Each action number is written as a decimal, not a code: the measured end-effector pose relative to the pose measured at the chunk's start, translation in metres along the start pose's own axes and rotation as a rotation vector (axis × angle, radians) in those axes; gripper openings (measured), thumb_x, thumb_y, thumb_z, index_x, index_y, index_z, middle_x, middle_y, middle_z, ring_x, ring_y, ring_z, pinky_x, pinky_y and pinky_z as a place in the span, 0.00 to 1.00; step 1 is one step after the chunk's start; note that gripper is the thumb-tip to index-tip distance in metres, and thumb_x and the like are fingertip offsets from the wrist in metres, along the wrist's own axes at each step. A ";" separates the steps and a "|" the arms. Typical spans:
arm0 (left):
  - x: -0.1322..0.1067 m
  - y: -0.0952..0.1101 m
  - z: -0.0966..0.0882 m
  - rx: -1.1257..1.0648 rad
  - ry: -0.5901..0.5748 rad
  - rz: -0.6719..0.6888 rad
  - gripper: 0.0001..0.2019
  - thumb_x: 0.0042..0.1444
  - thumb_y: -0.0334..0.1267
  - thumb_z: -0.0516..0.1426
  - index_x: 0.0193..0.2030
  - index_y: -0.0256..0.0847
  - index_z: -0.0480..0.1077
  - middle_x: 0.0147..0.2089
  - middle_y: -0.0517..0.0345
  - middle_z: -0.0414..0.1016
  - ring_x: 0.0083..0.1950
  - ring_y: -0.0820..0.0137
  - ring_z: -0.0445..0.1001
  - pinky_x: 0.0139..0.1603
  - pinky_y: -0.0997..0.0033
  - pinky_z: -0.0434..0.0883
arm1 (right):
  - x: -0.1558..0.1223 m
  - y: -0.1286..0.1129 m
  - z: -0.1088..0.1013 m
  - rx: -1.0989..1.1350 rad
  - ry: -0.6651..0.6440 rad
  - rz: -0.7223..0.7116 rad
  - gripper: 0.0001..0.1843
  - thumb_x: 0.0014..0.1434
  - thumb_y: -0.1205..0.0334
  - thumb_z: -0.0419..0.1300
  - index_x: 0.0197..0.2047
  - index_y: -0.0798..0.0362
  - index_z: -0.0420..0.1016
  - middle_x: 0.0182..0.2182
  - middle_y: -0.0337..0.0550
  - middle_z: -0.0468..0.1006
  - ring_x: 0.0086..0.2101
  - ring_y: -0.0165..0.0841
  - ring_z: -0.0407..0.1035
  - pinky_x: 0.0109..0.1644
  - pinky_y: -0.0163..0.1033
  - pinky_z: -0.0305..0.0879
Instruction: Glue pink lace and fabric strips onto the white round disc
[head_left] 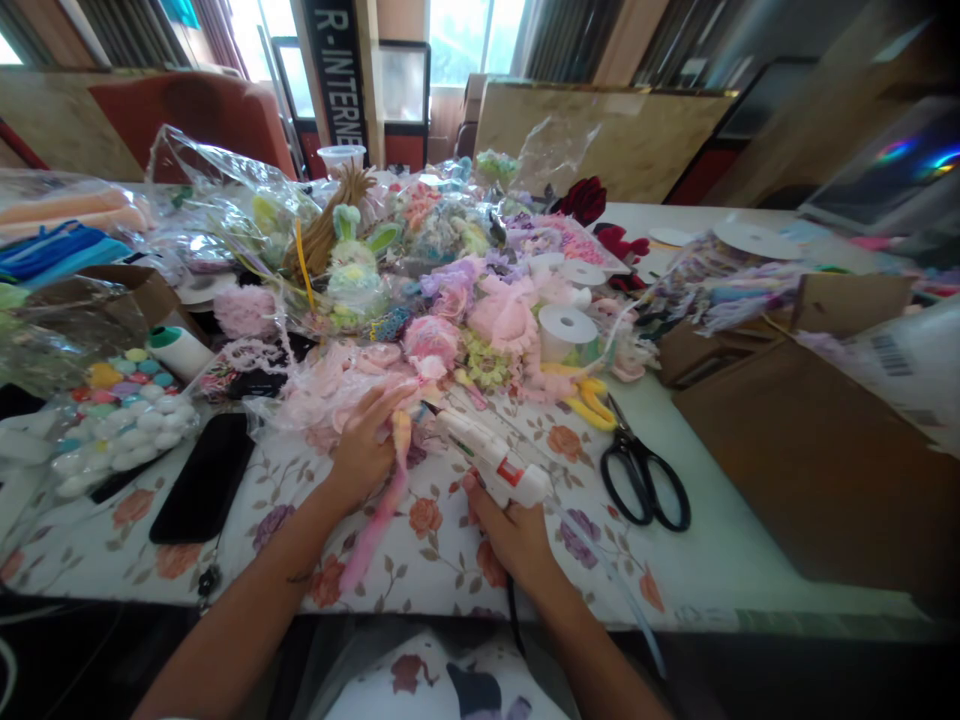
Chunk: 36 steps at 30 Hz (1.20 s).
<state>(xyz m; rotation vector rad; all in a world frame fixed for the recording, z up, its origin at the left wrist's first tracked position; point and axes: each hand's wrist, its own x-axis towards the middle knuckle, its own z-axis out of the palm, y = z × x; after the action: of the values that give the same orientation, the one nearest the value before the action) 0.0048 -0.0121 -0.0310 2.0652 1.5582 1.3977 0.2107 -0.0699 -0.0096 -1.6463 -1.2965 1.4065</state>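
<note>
My right hand (517, 535) is closed round the handle of a white hot glue gun (491, 452) with a red window on its side. Its dark nozzle points up and left, close to the fingers of my left hand (369, 445). That left hand pinches a soft pink and yellow fuzzy strip (390, 490), whose pink end hangs down over the floral cloth. Just beyond the fingertips sits a fluffy pink pompom-like piece (433, 345). Exactly where the strip meets the other pink material is hard to see.
Black-handled scissors (643, 480) lie right of the glue gun, beside yellow fuzzy stems (589, 400). A black phone (204, 478) rests at left near a bag of pompoms (127, 420). Craft flowers and a ribbon spool (568, 330) crowd the back; a cardboard box (817, 450) stands right.
</note>
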 end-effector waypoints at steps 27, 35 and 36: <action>0.003 0.000 0.000 -0.068 0.025 -0.017 0.19 0.58 0.34 0.57 0.57 0.47 0.70 0.55 0.55 0.74 0.56 0.67 0.71 0.58 0.66 0.69 | 0.000 -0.001 0.000 -0.052 0.074 -0.084 0.22 0.57 0.42 0.57 0.23 0.51 0.66 0.12 0.36 0.65 0.11 0.30 0.61 0.13 0.34 0.57; 0.004 -0.001 0.001 -0.059 0.038 -0.016 0.19 0.58 0.34 0.57 0.57 0.47 0.70 0.54 0.55 0.74 0.55 0.66 0.72 0.56 0.66 0.70 | -0.007 -0.007 0.004 0.016 0.067 0.026 0.21 0.56 0.44 0.58 0.43 0.52 0.74 0.11 0.29 0.62 0.08 0.28 0.58 0.08 0.31 0.51; 0.004 -0.001 0.001 -0.062 0.042 -0.015 0.19 0.58 0.34 0.57 0.57 0.47 0.70 0.54 0.55 0.74 0.55 0.67 0.72 0.56 0.66 0.70 | -0.006 -0.007 0.004 0.018 0.070 0.033 0.21 0.56 0.44 0.58 0.44 0.52 0.74 0.10 0.28 0.60 0.08 0.28 0.57 0.08 0.31 0.51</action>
<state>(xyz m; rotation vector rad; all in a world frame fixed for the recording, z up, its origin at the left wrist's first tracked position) 0.0049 -0.0080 -0.0300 1.9977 1.5227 1.4742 0.2051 -0.0739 -0.0023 -1.6969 -1.2190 1.3641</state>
